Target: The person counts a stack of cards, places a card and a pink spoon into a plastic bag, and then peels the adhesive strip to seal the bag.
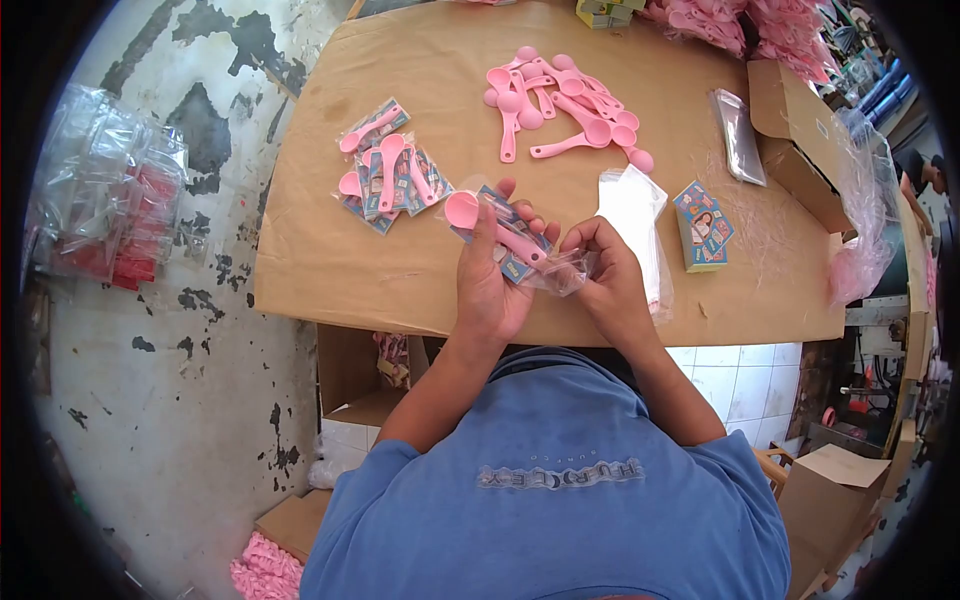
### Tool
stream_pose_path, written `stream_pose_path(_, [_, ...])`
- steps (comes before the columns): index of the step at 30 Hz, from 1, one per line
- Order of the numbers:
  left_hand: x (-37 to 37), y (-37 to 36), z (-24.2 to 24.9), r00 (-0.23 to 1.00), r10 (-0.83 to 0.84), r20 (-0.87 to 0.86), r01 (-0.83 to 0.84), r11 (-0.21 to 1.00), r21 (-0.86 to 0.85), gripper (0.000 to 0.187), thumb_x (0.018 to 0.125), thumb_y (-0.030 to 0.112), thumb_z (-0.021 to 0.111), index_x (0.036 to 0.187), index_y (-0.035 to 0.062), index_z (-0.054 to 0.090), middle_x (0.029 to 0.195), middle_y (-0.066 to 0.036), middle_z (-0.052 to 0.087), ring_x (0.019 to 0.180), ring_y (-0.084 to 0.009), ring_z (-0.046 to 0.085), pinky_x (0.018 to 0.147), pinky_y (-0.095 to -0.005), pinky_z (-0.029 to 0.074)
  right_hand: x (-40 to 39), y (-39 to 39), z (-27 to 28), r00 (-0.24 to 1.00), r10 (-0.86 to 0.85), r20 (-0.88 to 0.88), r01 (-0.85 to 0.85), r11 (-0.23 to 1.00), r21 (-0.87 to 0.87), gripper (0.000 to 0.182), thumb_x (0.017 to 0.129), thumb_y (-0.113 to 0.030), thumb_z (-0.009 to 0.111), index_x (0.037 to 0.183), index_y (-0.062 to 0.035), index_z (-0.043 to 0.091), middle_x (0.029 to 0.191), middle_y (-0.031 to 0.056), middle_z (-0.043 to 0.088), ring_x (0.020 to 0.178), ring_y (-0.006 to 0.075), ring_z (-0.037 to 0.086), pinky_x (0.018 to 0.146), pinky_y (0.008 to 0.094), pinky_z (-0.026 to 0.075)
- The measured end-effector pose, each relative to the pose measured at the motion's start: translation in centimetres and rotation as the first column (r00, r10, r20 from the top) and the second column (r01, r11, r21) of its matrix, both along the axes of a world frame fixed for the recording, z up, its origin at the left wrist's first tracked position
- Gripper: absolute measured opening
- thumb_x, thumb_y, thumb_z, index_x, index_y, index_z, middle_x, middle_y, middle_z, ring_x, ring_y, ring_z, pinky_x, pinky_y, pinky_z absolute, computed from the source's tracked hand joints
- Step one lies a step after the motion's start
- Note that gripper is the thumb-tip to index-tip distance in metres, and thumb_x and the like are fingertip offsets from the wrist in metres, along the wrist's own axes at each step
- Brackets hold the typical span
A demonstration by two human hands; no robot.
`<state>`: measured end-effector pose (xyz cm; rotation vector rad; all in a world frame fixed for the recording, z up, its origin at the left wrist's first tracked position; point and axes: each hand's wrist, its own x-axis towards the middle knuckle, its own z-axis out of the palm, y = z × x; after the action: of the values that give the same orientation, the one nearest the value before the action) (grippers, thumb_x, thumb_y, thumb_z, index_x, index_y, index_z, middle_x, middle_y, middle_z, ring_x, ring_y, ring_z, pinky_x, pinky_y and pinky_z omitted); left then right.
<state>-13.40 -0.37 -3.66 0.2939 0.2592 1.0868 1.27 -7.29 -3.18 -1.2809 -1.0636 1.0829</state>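
Observation:
My left hand [492,280] grips a pink measuring spoon [520,245] lying over a blue printed card [514,268]. A clear plastic bag [562,276] surrounds them, and my right hand [612,282] pinches its end near the spoon's handle. Left of my hands are several bagged spoons with cards [390,172], piled loosely. Beyond them lies a heap of loose pink spoons [560,100]. To the right of my right hand are a stack of clear bags [632,225] and a stack of blue printed cards [705,228].
Brown paper covers the table [330,290]. At its right edge stands an open cardboard box [800,150], beside a clear-wrapped pack [738,138]. Pink bundles [700,20] sit at the back right. Plastic packets [110,190] are at the far left; another carton [830,500] stands lower right.

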Motion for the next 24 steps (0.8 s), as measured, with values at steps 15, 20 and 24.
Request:
stream_pose_path(15, [-2.6,2.5,0.6,0.992,-0.113,-0.06,0.107,0.989,-0.103,0.045,0.113,0.029,0.052,0.148,0.0015,0.046,0.151,-0.019,0.055,0.143,-0.0291,0.052,0.123,-0.0485,0.043,3.3,-0.8,2.6,0.9,-0.057,0.433,-0.141,0.9,0.413,0.027,0.09,-0.006,0.074,0.113,-0.0168,0.081,0.146,0.0128,0.06,0.131,0.0328,0.054,0.105,0.047,0.045])
stream_pose_path(20, [-1.9,1.7,1.5,0.955,-0.295,0.032,0.296,0.953,-0.064,0.052,0.114,0.035,0.045,0.152,0.0,0.042,0.16,-0.024,0.045,0.153,-0.0318,0.041,0.125,-0.049,0.04,2.4,0.7,2.8,0.662,-0.166,0.731,-0.173,0.915,0.365,0.05,0.085,-0.004,0.076,0.13,-0.0241,0.075,0.158,0.0136,0.05,0.142,0.0378,0.045,0.118,0.0513,0.038])
stream_pose_path(24, [-1.0,1.3,1.7,0.924,-0.383,0.001,0.382,0.922,-0.06,0.056,0.115,0.037,0.042,0.157,0.0003,0.038,0.159,-0.023,0.046,0.15,-0.0322,0.045,0.124,-0.0494,0.04,1.9,1.3,2.8,0.651,-0.131,0.748,-0.283,0.872,0.399,0.047,0.082,-0.004,0.078,0.122,-0.0294,0.079,0.161,0.0121,0.047,0.15,0.0387,0.039,0.121,0.0517,0.035])
